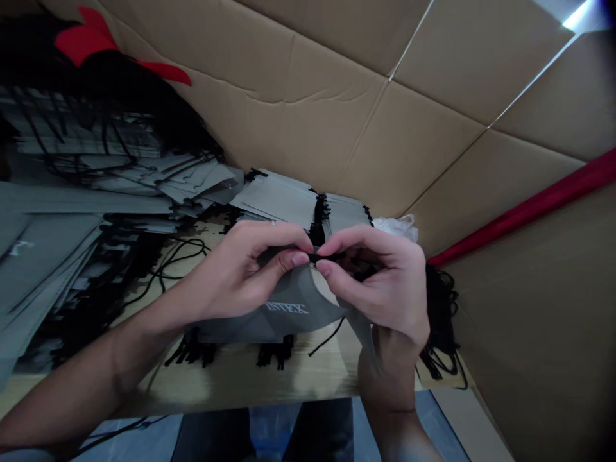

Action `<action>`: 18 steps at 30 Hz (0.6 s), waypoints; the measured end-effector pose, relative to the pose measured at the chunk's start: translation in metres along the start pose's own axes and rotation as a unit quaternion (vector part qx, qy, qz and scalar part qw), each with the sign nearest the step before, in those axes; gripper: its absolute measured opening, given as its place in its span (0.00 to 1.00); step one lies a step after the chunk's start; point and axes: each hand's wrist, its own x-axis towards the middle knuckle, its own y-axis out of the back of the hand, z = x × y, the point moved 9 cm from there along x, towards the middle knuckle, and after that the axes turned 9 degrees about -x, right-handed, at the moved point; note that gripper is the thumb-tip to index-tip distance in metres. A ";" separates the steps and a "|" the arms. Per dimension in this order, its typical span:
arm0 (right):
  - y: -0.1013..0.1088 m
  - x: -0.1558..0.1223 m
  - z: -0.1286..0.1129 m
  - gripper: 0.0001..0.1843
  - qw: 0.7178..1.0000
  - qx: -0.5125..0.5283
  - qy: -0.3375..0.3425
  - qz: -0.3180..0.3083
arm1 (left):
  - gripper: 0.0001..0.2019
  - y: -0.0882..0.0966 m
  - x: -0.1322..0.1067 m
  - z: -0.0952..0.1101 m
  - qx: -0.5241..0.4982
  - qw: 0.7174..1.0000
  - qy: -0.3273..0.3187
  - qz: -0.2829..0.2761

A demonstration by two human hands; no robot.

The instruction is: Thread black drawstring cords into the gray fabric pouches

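Head view: both my hands meet over the middle of the surface, thumb and forefinger of each nearly tip to tip. Between them runs a short length of black cord at the upper edge of a grey INTEX pouch. I judge the step in hand to be working that cord, perhaps knotting or threading it; the detail is too small to tell which. What the next move calls for, I'd say, is a firm pinch on one side while the other side draws or guides the cord, without creasing the pouch.

My left hand has its fingers closed in a pinch on the cord, right by the pouch's edge. My right hand pinches it too, with the other fingers curled, and grey fabric hangs down by the wrist. A loose cord end trails below. Grey pouch stacks lie behind my hands.
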 end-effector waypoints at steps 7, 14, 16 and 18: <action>0.004 0.000 -0.002 0.08 1.000 0.021 -0.005 0.009 | 0.10 0.005 -0.001 -0.002 -0.072 0.996 0.039 -0.021; 0.001 0.001 -0.007 0.10 0.999 0.030 0.031 -0.021 | 0.11 -0.004 -0.002 -0.003 -0.036 0.997 0.057 -0.021; 0.003 0.001 -0.006 0.12 0.999 0.032 0.028 -0.014 | 0.10 -0.003 -0.001 -0.001 -0.024 0.999 0.044 -0.011; 0.007 0.001 -0.004 0.13 1.000 0.023 0.018 0.001 | 0.10 -0.002 -0.001 0.002 -0.005 0.999 0.031 -0.001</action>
